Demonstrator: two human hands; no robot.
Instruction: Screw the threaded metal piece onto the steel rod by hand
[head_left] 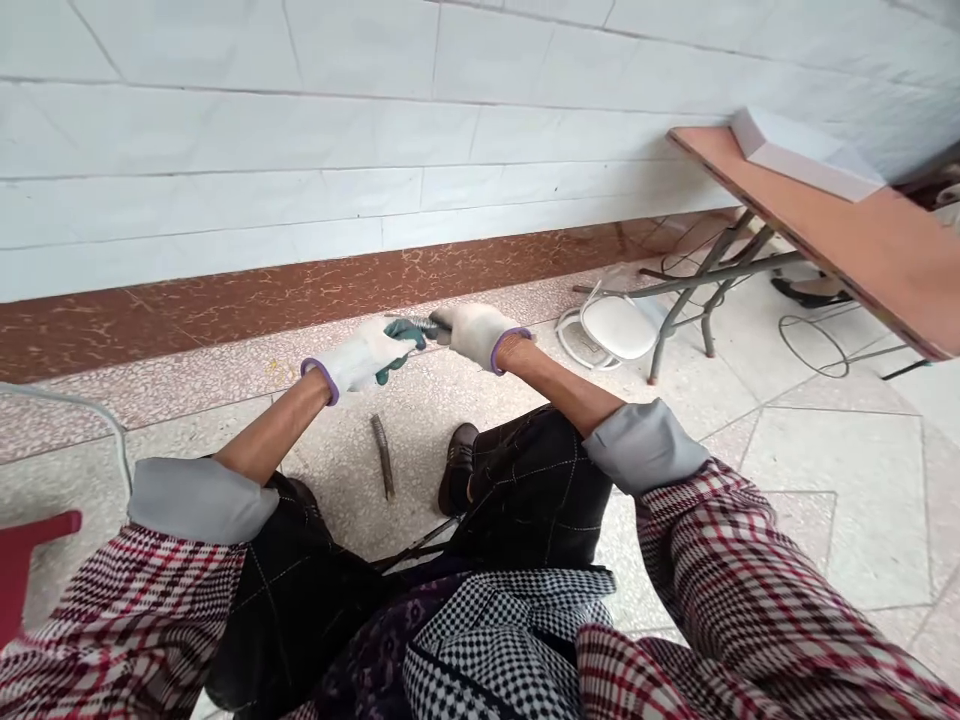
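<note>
Both my hands wear white knit gloves with purple cuffs and are held out over the floor in front of my knees. My left hand [360, 357] grips teal-handled pliers [401, 340], their handles poking out under the fingers. My right hand [476, 330] is closed around a short grey metal piece [421, 324] that reaches to the pliers' jaws. The two hands nearly touch. A ribbed dark metal rod [383, 455] lies on the floor below them, between my legs.
A white tiled wall with a brown marble skirting [300, 290] runs close ahead. At right stands a folding table [840, 235] with a white box [802, 150] on it, wire frames [817, 345] and a white round object [619, 328] beneath. A red seat edge [22, 560] is at left.
</note>
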